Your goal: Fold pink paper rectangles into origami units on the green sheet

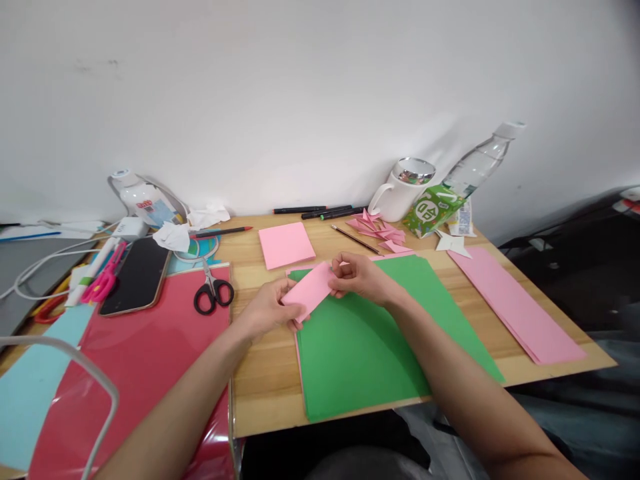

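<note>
Between my two hands is a small pink folded paper (311, 291), held tilted above a stack of green paper (370, 347). My left hand (275, 307) grips its lower left end, thumb on top and fingers beneath. At the upper right corner, my right hand (357, 277) pinches the paper's edge between thumb and fingers. A pile of square pink paper (287, 245) lies just behind on the wooden table (265, 400). Pink sheets show under the green stack's edges.
Black-handled scissors (213, 290), a phone (137, 277) and a red sheet (165, 347) lie left. Behind are pens (327, 212), a pencil (356, 239), folded pink pieces (383, 230), a white mug (403, 190), a green carton (433, 210) and a bottle (477, 167). Pink strips (520, 307) lie right.
</note>
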Available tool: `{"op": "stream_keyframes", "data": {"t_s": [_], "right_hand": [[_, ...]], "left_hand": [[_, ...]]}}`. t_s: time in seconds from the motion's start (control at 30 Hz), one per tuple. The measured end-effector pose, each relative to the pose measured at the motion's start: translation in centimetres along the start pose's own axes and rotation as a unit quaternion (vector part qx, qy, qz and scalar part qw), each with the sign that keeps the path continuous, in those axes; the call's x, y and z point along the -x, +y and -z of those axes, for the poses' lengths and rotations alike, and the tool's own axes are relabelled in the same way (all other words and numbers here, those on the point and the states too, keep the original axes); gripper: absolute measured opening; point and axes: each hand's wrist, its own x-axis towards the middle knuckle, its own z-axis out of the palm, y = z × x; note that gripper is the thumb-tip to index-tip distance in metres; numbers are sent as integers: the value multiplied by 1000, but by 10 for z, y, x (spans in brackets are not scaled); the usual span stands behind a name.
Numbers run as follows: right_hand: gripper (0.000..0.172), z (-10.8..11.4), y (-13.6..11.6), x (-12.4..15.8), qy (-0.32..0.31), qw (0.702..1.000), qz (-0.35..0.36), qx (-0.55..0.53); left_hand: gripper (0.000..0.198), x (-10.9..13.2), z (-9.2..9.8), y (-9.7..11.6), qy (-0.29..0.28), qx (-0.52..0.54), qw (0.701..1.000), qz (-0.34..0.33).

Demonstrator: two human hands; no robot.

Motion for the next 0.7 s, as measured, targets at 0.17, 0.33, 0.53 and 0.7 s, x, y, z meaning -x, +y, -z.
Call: {"op": "stream_keyframes", "data": {"t_s": [0.17, 0.33, 0.53, 0.7], "right_hand": [[22, 6, -2, 2, -19, 998, -40, 49], [22, 8, -4, 2, -15, 998, -44, 46], [21, 10, -4, 3, -14, 998, -45, 34], [20, 9, -5, 3, -12, 998, -51, 34]], "left_hand": [[45, 0, -1, -2, 15, 52, 998, -34], [47, -3, 2, -7, -11, 84, 996, -5], [52, -5, 2, -9, -8, 97, 995, 24], [48, -5, 1, -8, -7, 100, 994, 39]]}}
